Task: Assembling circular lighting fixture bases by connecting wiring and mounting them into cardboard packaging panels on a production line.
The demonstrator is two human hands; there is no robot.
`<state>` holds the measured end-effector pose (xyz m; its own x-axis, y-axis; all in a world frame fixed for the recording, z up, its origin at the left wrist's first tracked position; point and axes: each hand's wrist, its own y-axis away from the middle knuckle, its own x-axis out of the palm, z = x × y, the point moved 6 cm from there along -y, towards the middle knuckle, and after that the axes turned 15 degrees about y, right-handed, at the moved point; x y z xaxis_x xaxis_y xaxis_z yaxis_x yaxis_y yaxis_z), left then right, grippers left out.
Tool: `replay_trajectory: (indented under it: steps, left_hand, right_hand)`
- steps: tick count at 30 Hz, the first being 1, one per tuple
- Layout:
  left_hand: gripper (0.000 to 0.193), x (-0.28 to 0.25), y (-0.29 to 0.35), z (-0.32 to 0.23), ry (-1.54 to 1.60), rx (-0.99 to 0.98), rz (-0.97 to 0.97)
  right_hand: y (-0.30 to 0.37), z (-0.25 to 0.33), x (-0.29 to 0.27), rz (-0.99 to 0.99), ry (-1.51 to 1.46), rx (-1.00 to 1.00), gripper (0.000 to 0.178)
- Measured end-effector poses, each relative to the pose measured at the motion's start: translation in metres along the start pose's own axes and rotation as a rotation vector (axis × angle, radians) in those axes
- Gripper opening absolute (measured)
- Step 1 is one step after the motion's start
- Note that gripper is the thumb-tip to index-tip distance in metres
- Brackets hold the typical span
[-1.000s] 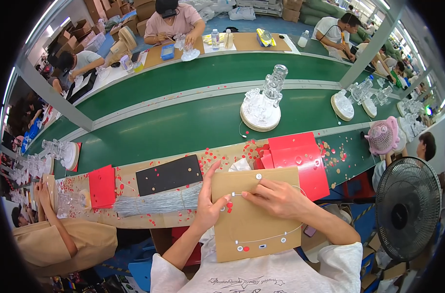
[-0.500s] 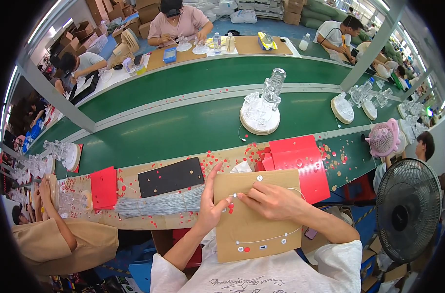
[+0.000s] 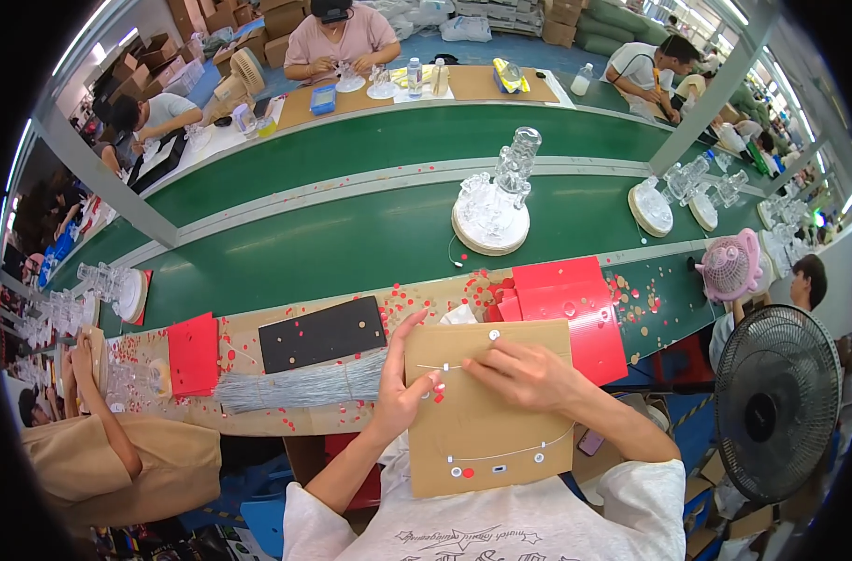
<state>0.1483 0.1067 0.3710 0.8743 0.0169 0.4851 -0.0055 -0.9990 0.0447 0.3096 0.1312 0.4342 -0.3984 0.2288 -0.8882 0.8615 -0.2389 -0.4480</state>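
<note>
A brown cardboard sheet [image 3: 501, 430] lies tilted on my lap and against the bench edge. A thin wire [image 3: 449, 366] runs across its upper part, and a second wire with small discs [image 3: 515, 458] curves near its lower edge. My left hand [image 3: 402, 388] holds the sheet's left edge, thumb raised, fingertips at the wire's left end by small red dots. My right hand [image 3: 529, 372] rests flat on the sheet, fingertips pinching the wire near the middle. A small white disc [image 3: 493, 334] sits near the sheet's top edge.
On the bench lie a bundle of silvery wires [image 3: 300, 385], a black board [image 3: 321, 334], red plastic sheets [image 3: 561, 290] and a red block [image 3: 193, 352], among scattered red dots. A glass piece on a round base [image 3: 493, 210] stands on the green conveyor. A floor fan [image 3: 772, 411] stands right; another person sits left.
My right hand has shifted slightly along the upper wire on the cardboard. The glass piece on the conveyor has drifted a little left.
</note>
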Motion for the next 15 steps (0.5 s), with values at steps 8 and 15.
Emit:
replay_trajectory:
  steps: [8,15]
  left_hand:
    - [0.079,0.011,-0.004,-0.004,-0.042,0.041,0.033]
    - [0.026,0.019,0.004,-0.044,-1.075,0.453,-0.022]
  right_hand:
    - [-0.004,0.006,0.000,0.033,0.115,0.011,0.042]
    - [0.040,0.003,-0.022,-0.001,0.118,0.359,0.042]
